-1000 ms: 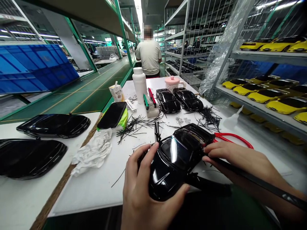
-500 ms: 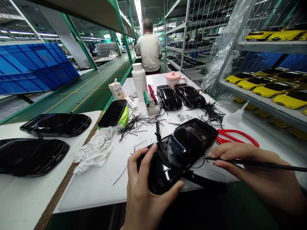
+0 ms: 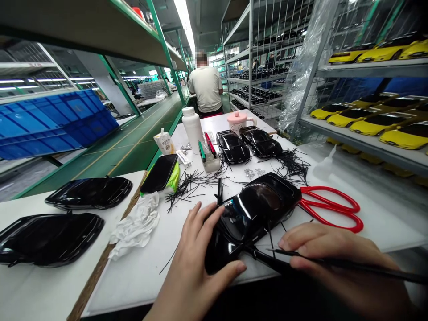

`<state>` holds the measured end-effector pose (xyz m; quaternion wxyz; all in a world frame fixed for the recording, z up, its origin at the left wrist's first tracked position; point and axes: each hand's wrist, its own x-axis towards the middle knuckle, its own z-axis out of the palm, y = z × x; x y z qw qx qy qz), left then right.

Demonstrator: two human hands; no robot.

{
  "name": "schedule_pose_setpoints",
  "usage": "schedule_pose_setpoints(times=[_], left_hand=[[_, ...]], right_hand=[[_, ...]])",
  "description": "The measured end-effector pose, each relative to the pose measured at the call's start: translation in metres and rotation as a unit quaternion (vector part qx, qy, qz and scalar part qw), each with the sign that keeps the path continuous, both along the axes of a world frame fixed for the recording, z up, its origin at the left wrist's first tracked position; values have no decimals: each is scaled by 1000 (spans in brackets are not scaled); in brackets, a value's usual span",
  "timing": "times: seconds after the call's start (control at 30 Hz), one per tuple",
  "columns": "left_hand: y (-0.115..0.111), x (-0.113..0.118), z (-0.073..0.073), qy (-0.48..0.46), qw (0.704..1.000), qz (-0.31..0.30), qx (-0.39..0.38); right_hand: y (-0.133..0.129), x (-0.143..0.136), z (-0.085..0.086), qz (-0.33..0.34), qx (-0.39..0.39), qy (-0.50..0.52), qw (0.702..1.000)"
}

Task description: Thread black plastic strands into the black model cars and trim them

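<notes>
My left hand (image 3: 200, 254) grips the front of a glossy black model car (image 3: 264, 196), fingers over the far side and thumb at the near side. The car's doors stand open: one far door (image 3: 219, 189) sticks up, and the near door (image 3: 267, 259) swings out toward me. In my right hand (image 3: 334, 258) is a slim black pointed tool (image 3: 364, 267), pinched between thumb and fingers. Its fine tip points left, beside the near door. Thin dark strips (image 3: 271, 236) stand near that tip; whether they touch it, I cannot tell.
Red-handled scissors (image 3: 334, 209) lie right of the car. Behind it are black strips (image 3: 190, 183), a phone (image 3: 160, 174), a white bottle (image 3: 193, 129), a pink-lidded mug (image 3: 237, 121) and two more black cars (image 3: 232, 146). Crumpled tissue (image 3: 137, 227) lies left. A person (image 3: 206, 87) sits ahead.
The right hand and tool have moved down and slightly left, away from the car's side toward the open door. My left hand keeps its hold with fingers straighter. The view has tilted upward.
</notes>
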<state>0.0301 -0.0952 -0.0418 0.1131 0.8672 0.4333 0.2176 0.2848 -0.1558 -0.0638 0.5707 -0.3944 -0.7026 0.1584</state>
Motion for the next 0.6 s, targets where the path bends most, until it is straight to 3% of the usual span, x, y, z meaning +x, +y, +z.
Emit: schedule_pose_setpoints(times=[0.13, 0.2, 0.27, 0.4, 0.5, 0.6], left_hand=[[25, 31, 33, 7, 986, -168, 9], [40, 54, 44, 13, 959, -282, -4], [53, 71, 50, 29, 938, -344, -20], [70, 81, 48, 22, 929, -364, -69], [73, 75, 39, -11, 933, -333, -135], [70, 69, 31, -64, 932, -307, -182]], right_hand=[[4, 0, 0, -6, -4, 16, 1000], [4, 0, 0, -15, 3, 26, 1000], [4, 0, 0, -25, 11, 41, 999], [7, 7, 6, -42, 14, 65, 997], [15, 33, 15, -110, -10, 69, 991], [33, 73, 20, -193, -145, -74, 967]])
